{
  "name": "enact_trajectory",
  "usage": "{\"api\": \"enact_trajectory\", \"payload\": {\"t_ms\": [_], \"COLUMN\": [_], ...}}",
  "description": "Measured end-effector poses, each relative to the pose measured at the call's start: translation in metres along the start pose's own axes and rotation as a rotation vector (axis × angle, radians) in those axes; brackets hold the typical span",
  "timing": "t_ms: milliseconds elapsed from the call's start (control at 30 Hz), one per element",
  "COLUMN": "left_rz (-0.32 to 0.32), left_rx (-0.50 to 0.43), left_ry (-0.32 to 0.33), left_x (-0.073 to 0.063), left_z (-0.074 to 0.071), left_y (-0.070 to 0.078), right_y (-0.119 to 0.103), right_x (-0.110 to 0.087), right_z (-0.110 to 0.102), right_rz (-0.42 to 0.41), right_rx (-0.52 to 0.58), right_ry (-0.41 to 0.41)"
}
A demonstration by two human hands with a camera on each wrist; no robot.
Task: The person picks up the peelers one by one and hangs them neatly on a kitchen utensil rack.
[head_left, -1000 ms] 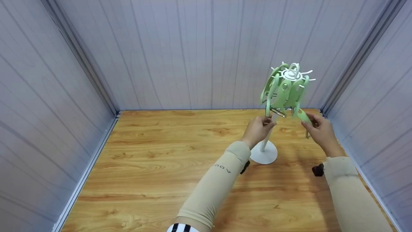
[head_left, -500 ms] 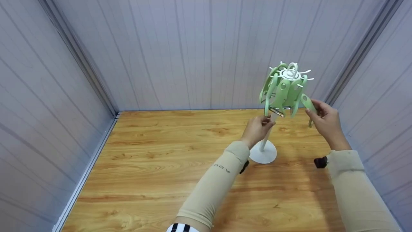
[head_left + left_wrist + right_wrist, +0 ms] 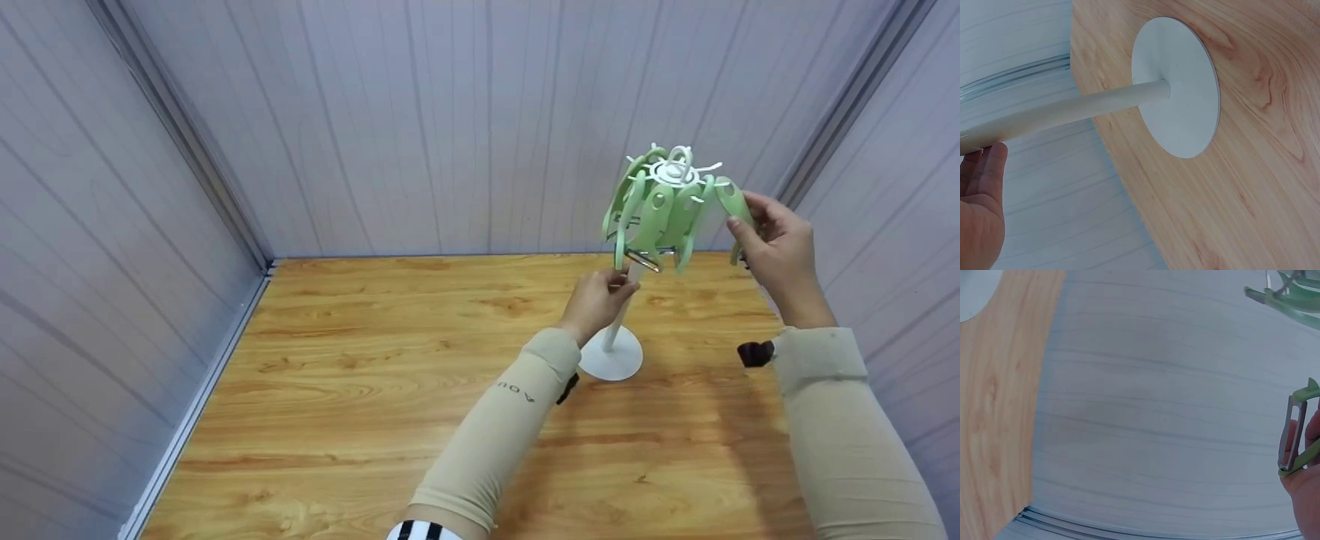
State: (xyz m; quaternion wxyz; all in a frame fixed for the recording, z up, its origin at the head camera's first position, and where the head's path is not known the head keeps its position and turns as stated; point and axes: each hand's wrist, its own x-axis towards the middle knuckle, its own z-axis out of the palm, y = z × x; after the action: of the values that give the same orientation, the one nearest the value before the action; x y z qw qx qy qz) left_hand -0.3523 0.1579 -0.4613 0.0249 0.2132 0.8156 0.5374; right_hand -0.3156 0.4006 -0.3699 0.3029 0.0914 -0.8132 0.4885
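Note:
A white stand with a round base [image 3: 611, 360] and an upright pole [image 3: 1089, 105] carries a ring of hooks [image 3: 675, 174] on top. Several green peelers [image 3: 656, 217] with metal blades hang from these hooks. My left hand [image 3: 596, 304] holds the pole just below the hanging peelers; in the left wrist view its fingertips lie against the pole. Beside the ring's right side, my right hand [image 3: 784, 251] pinches one more green peeler [image 3: 733, 202]. The holed end of its handle is up, right at a hook tip; whether the hook passes through the hole, I cannot tell. Its blade [image 3: 1293, 433] points down.
The stand is on a wood-grain table [image 3: 360, 390], toward its back right. Pale panelled walls [image 3: 450, 127] enclose the table at the back and both sides. The right wall [image 3: 885, 225] is close to my right hand and forearm.
My right hand has raised the held peeler up and to the right, from below the hanging peelers to the height of the hooks. My left hand stays at the pole.

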Motion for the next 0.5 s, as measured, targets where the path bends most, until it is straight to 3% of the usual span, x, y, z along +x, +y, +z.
{"api": "enact_trajectory", "payload": {"t_ms": [300,500], "left_rz": [0.000,0.018], "left_rx": [0.005,0.010], "left_ry": [0.007,0.009], "left_x": [0.000,0.001], "left_z": [0.000,0.001], "left_y": [-0.001,-0.001], "right_y": [-0.020,-0.028], "right_x": [0.007,0.011], "right_z": [0.000,0.002], "right_rz": [-0.053,-0.070], "right_rx": [0.088,0.089], "right_ry": [0.074,0.063]}}
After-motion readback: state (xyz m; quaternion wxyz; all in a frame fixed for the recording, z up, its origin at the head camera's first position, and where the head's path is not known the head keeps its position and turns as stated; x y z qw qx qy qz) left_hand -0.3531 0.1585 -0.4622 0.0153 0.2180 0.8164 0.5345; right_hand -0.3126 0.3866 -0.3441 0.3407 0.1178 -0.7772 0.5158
